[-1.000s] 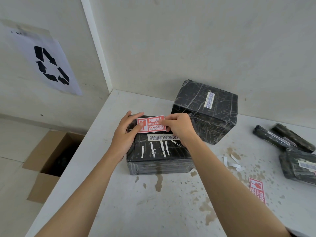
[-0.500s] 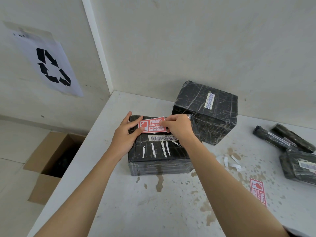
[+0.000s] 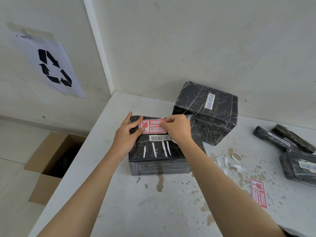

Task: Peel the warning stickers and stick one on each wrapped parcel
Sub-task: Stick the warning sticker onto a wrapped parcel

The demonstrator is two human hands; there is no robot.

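A flat black wrapped parcel (image 3: 159, 151) with a barcode label lies on the white table (image 3: 136, 202) in front of me. A red FRAGILE sticker (image 3: 153, 127) lies across its far top, just above the barcode. My left hand (image 3: 127, 135) rests on the parcel's left edge with fingers straight, its thumb pressing the sticker's left end. My right hand (image 3: 177, 128) pinches the sticker's right end with curled fingers and hides that end. A second red sticker (image 3: 259, 193) lies on the table at the right.
A taller wrapped parcel (image 3: 206, 110) stands behind against the wall. More wrapped parcels (image 3: 289, 142) lie at the right edge. White backing strips (image 3: 229, 162) are scattered between them. An open cardboard box (image 3: 54, 161) sits on the floor at left, below a recycling sign (image 3: 51, 65).
The sticker has come down nearer the parcel's top, and my left thumb now presses its left end. Both hands have shifted only slightly.
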